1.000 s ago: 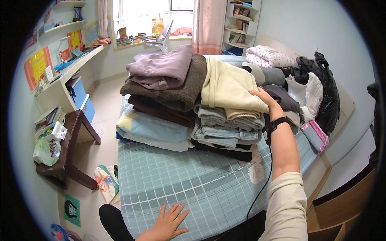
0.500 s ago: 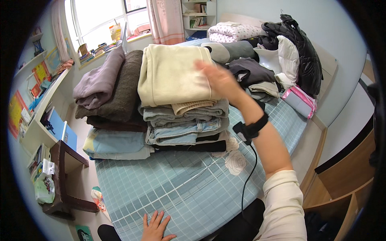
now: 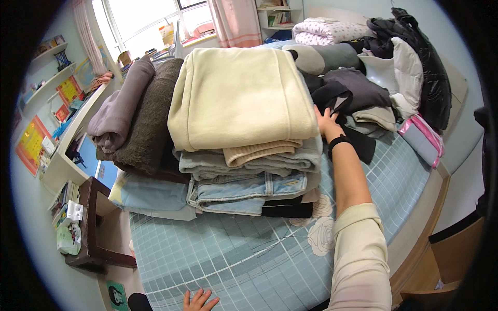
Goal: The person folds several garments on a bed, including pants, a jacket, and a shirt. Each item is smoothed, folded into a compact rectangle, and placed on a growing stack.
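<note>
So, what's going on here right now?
A person's right hand is at loose dark clothes, just right of a stack topped by a cream folded garment; whether it grips anything is unclear. The left hand is spread over the checked bed sheet. Another folded stack stands to the left, topped by a mauve garment.

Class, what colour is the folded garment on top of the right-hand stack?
The top garment is plain pale cream, seen best in the head view.

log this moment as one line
right hand: at black garment, grip unclear | clothes stack: cream garment on top | left hand: open, at checked bedspread, partly out of frame
</note>
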